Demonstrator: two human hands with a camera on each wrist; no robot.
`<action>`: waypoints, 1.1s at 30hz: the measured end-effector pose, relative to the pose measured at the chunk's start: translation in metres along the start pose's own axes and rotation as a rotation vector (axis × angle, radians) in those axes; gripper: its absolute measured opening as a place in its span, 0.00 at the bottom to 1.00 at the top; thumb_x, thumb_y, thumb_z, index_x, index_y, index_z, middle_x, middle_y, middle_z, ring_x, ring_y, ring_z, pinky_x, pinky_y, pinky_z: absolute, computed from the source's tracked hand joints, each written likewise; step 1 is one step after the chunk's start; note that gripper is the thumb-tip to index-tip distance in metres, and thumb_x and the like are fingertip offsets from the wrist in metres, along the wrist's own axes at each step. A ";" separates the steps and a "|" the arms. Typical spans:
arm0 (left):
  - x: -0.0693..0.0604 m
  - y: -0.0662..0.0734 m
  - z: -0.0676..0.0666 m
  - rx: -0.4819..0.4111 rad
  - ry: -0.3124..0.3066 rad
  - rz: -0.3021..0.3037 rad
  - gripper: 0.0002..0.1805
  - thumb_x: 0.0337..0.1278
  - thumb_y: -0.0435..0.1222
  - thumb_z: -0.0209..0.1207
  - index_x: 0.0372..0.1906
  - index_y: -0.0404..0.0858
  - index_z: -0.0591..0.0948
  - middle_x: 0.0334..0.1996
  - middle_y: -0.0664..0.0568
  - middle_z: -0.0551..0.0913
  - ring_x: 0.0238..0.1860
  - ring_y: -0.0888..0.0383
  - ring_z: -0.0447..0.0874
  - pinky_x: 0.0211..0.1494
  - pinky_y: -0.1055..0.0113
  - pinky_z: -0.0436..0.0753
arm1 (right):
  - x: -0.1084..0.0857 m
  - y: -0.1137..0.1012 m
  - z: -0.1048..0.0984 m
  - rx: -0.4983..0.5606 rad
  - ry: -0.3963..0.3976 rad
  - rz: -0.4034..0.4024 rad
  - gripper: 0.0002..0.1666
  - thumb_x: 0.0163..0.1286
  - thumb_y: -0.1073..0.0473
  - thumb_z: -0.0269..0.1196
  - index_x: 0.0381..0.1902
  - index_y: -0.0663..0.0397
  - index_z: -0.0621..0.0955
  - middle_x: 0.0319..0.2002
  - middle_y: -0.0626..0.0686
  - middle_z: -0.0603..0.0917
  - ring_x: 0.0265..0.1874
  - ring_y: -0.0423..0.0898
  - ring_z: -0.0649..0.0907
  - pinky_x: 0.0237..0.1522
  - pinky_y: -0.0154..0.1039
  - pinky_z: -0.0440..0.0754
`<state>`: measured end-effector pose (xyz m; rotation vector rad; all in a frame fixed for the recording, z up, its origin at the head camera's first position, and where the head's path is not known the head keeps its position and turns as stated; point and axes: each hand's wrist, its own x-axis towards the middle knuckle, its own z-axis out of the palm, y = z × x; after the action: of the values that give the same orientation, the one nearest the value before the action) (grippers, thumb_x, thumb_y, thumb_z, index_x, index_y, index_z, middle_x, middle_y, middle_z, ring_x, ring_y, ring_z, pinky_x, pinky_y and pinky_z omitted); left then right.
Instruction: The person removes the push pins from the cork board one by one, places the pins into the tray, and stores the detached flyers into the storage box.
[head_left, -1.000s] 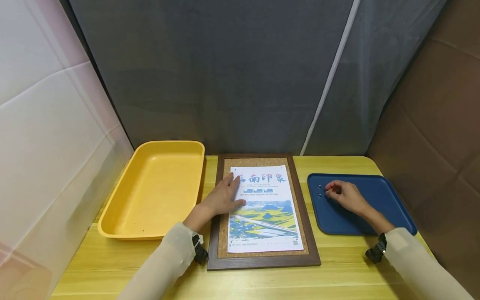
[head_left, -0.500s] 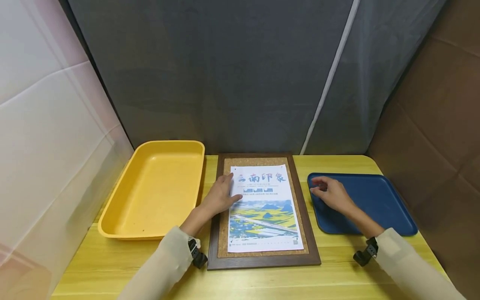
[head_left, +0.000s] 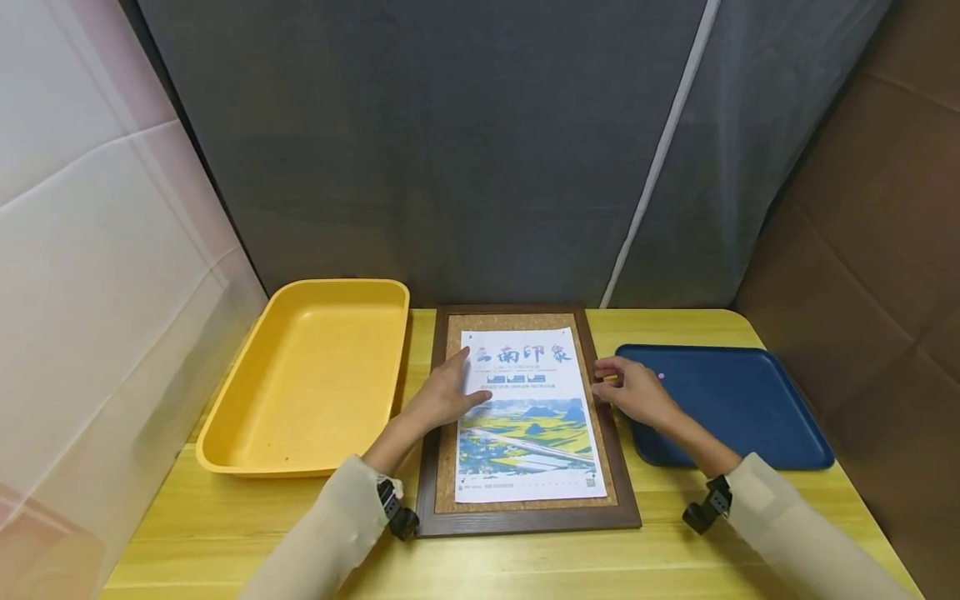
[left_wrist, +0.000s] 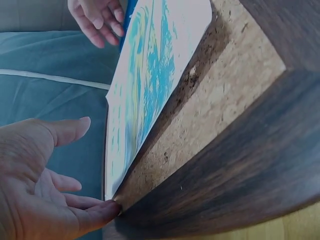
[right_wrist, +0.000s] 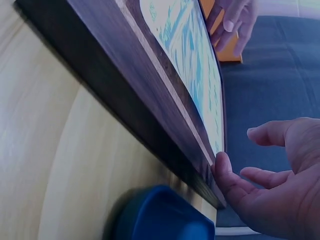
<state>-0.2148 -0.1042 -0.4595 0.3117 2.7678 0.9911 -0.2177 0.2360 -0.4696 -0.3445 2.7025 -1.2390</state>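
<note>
A white printed poster with a yellow-green landscape lies on a cork board in a dark wooden frame. Small dark specks show near the poster's corners. My left hand is at the poster's left edge, thumb spread over the paper; in the left wrist view a fingertip touches the board by the paper. My right hand hovers between the frame's right side and the blue tray. Its thumb and fingers stand apart in the right wrist view, with nothing visible between them. A tiny pinkish dot shows on the tray.
A large yellow tray stands left of the board. Underneath is a yellow wooden table. Grey cloth rises behind, a white panel at left and a brown one at right.
My right hand has moved left from over the blue tray to the frame's right edge. The small shiny dots seen earlier near the tray's left side are now mostly behind it. My left hand shifted only slightly.
</note>
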 end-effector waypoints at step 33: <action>0.006 -0.001 0.005 -0.073 0.173 0.044 0.37 0.59 0.32 0.75 0.70 0.22 0.74 0.75 0.25 0.65 0.78 0.31 0.63 0.79 0.42 0.65 | 0.008 -0.009 0.037 0.010 0.121 0.032 0.22 0.70 0.66 0.70 0.60 0.67 0.83 0.49 0.62 0.87 0.43 0.51 0.86 0.38 0.39 0.83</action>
<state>-0.2191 -0.1003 -0.4644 0.2894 2.8800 1.1801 -0.2154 0.2012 -0.4867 -0.2307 2.7893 -1.3040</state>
